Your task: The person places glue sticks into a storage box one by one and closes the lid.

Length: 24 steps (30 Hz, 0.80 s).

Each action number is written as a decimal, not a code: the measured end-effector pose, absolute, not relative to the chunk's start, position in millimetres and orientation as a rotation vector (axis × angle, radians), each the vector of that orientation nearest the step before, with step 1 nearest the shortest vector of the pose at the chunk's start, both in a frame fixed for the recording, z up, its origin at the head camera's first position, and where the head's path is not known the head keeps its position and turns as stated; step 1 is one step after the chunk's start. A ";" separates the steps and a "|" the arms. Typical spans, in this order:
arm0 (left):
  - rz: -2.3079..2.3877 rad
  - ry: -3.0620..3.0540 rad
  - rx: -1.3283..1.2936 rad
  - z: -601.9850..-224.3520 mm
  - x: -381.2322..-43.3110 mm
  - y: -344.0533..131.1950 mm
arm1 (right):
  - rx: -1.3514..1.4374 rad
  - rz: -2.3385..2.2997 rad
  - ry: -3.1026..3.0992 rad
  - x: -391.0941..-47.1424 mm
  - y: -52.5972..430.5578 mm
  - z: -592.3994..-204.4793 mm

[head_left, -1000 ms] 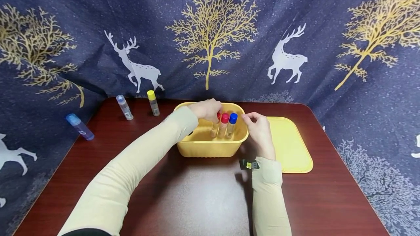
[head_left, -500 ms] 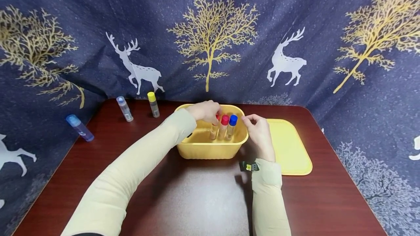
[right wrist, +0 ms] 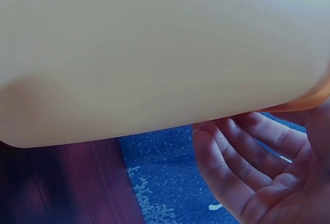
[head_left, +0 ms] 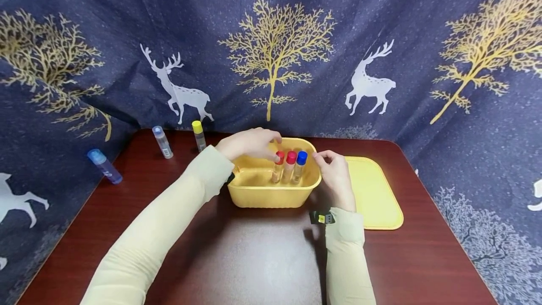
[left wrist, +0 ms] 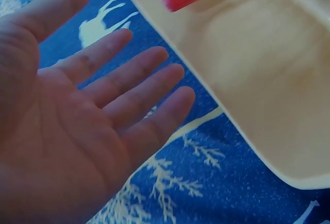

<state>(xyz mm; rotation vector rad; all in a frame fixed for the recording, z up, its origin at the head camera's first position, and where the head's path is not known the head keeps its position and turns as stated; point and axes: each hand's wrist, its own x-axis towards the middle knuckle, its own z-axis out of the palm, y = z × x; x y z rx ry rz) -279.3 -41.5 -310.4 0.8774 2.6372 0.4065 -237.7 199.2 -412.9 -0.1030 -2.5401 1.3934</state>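
Observation:
A yellow plastic box [head_left: 273,197] stands on the table. Three slim clear bottles stand upright along its right part: one red-capped bottle [head_left: 277,173], another red-capped bottle [head_left: 288,173] and a blue-capped bottle [head_left: 298,172]. Over the box's back left is my left hand [head_left: 247,143], its thumb near the leftmost red cap. The left wrist view has this hand [left wrist: 103,115] with fingers spread and palm bare. My right hand [head_left: 336,173] pinches the box's right rim; in the right wrist view its fingers [right wrist: 210,154] curl against the box wall [right wrist: 165,69].
A yellow lid [head_left: 377,196] lies flat on the right. At the back left stand a yellow-capped bottle [head_left: 199,138] and a clear bottle with a pale blue top [head_left: 163,143]. A blue bottle [head_left: 105,166] stands near the table's left edge. Patterned dark cloth hangs behind.
My left hand has let go of the leftmost red-capped bottle, opened and drawn back to the left. My right hand stays at the box's rim.

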 end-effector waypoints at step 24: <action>1.214 2.951 0.731 -349.6 -220.3 -142.6 | -0.116 1.440 -2.518 -237.0 200.5 -414.1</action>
